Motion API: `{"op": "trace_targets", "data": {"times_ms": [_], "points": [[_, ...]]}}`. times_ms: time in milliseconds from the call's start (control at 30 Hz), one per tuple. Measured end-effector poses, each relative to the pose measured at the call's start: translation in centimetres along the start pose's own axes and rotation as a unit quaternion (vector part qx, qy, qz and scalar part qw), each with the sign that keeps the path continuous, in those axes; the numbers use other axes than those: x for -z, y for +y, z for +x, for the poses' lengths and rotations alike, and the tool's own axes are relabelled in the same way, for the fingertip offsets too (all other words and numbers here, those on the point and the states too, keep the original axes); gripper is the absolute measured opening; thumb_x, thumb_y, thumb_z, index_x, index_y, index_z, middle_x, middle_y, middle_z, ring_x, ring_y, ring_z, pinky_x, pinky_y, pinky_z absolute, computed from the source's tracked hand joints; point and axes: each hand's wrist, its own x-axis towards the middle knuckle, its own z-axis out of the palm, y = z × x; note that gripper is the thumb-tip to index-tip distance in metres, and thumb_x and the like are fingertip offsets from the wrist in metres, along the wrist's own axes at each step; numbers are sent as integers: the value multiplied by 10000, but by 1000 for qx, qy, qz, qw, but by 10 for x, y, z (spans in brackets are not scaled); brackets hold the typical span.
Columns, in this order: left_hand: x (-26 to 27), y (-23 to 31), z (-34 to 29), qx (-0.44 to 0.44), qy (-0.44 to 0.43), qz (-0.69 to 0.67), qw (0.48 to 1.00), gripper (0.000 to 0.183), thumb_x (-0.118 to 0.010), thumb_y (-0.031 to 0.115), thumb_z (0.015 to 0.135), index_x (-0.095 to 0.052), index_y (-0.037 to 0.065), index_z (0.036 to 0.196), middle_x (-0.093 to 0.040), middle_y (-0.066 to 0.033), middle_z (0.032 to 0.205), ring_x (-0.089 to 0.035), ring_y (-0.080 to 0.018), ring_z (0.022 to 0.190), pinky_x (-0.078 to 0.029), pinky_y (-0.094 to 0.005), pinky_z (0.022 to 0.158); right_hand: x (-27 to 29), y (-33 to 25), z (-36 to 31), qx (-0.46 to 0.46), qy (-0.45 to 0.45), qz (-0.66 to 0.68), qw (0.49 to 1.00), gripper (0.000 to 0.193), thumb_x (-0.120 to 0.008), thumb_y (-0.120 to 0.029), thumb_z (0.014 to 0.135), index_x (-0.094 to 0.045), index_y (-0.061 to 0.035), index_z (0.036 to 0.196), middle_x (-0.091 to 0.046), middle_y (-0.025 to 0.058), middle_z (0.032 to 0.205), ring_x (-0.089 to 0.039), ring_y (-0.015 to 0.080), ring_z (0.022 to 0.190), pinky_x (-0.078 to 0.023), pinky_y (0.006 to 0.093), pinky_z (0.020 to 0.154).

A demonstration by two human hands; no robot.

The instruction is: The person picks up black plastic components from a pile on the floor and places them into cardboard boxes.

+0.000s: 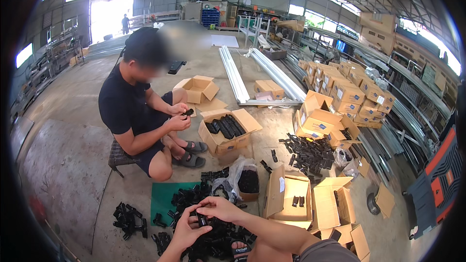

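Observation:
My left hand (186, 230) and my right hand (219, 208) meet over a heap of black parts, both closed on one small black plastic fitting (202, 221). Its upper end is hidden by my fingers. Beneath and beyond them, similar black fittings (184, 197) lie heaped, partly on a green mat (160, 193). Just past the heap stands a box lined with a clear bag, full of small black pieces (248, 182). To the right of my right forearm, an open carton (273, 190) has a few black fittings on its bottom.
A co-worker (128, 99) sits on a low stool at the left, holding a black fitting. An open carton (225, 144) of stacked black fittings stands beyond. Loose fittings (310, 154) cover the floor at right, near stacked cartons (347, 92). An orange-black case (439, 179) stands far right.

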Motion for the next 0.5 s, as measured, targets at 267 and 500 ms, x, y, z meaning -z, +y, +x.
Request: {"op": "trace_targets", "data": {"times_ms": [267, 500], "points": [[-4, 6, -3, -12, 4, 37, 999, 821, -837, -23, 755, -413, 57, 1453, -681, -108, 1097, -661, -164, 982, -548, -303, 851, 2, -7, -7, 1, 14, -7, 1000, 350, -719, -253, 941, -648, 16, 1153, -700, 71, 1012, -642, 116, 913, -528, 280, 771], [6, 9, -6, 36, -18, -13, 999, 815, -822, 8, 790, -394, 68, 1482, -679, -92, 1116, -646, -154, 1031, -526, -306, 906, -5, -4, 0, 4, 40, -62, 997, 394, -759, -289, 896, -682, 32, 1109, -721, 107, 957, -659, 149, 869, -532, 296, 774]]}}
